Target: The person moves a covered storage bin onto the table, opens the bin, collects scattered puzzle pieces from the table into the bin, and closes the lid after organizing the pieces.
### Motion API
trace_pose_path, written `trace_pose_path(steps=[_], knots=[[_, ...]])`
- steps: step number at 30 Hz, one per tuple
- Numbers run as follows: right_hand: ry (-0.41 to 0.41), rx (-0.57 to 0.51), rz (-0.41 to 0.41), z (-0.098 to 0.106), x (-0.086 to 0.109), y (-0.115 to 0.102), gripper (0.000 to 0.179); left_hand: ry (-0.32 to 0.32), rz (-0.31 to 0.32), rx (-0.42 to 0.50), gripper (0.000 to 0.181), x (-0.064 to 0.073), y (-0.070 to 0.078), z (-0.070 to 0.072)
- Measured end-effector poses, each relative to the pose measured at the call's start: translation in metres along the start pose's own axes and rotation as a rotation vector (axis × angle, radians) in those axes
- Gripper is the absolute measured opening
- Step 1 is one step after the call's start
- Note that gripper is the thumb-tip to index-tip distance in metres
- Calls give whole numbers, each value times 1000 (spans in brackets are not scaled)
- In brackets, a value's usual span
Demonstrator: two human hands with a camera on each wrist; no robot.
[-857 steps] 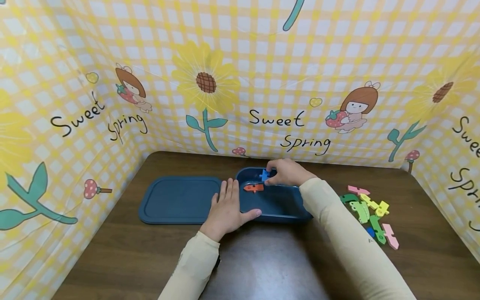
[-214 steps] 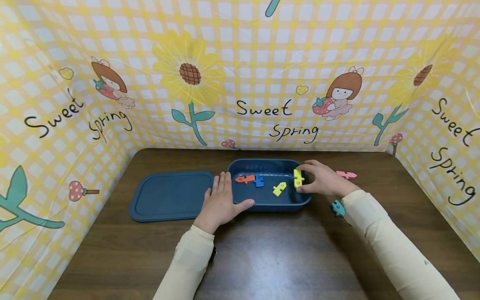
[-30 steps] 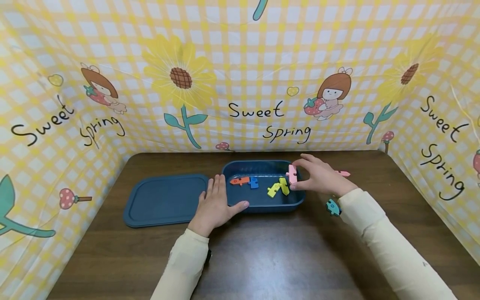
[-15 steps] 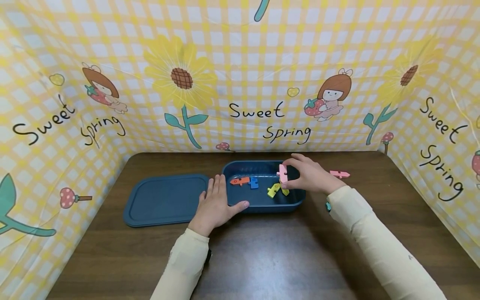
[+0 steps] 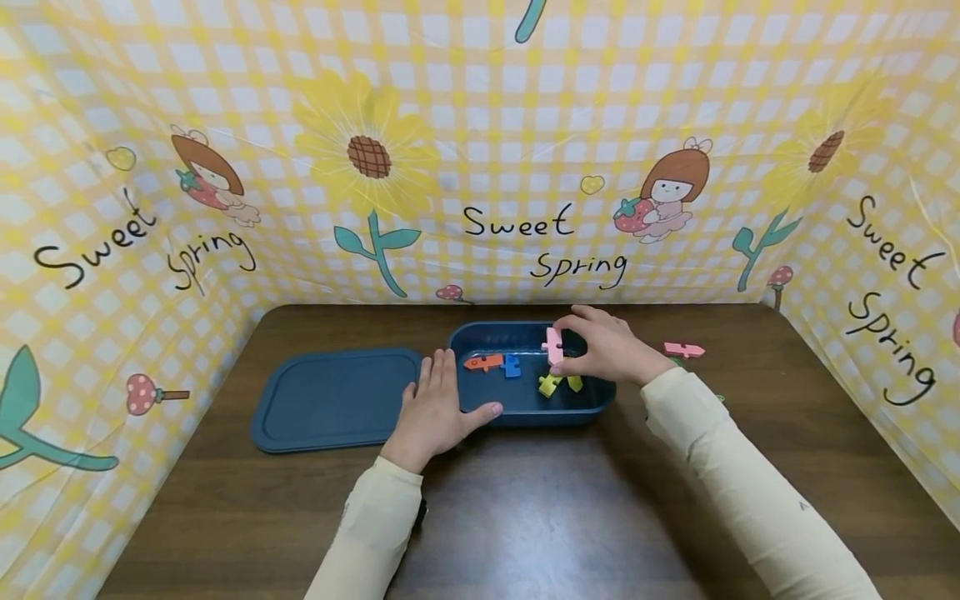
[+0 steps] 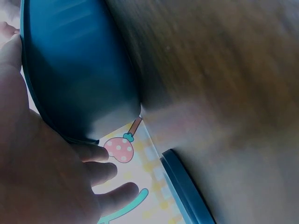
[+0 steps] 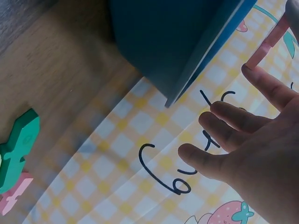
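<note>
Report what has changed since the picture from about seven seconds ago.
The right hand let go of a yellow piece, which now lies in the box, took hold of a pink piece, and moved it left over the box. The left hand, lid, orange piece and blue piece stayed put.

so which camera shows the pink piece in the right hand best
The head view: the pink piece shows broad side on, pinched in the right hand over the box. The right wrist view shows just a narrow strip, top right; the left wrist view doesn't clearly show it.
</note>
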State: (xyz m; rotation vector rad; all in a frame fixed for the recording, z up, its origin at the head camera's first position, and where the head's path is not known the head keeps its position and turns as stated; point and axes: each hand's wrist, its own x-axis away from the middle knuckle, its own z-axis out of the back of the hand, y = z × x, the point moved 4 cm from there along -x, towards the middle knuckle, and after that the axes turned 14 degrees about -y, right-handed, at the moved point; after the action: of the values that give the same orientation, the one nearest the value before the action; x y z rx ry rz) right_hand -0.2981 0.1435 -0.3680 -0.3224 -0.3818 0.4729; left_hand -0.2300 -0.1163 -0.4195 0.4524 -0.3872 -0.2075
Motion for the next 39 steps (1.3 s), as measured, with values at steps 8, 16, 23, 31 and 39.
trace_pose_path(steps=[8, 16, 23, 31, 39], knots=[[-26, -12, -37, -3, -7, -4, 80, 8, -6, -4, 117, -2, -2, -2], [-58, -3, -49, -6, -15, -10, 79, 1, -6, 8, 117, 0, -2, -2], [-66, 6, -61, -8, -19, -15, 79, -4, -4, -2, 118, 0, -2, -1], [-67, 31, -57, -8, -21, -15, 76, -9, -5, 10, 118, -1, -1, -2], [-81, 10, -65, -11, -25, -13, 73, 4, -7, 4, 118, -1, -3, -2]])
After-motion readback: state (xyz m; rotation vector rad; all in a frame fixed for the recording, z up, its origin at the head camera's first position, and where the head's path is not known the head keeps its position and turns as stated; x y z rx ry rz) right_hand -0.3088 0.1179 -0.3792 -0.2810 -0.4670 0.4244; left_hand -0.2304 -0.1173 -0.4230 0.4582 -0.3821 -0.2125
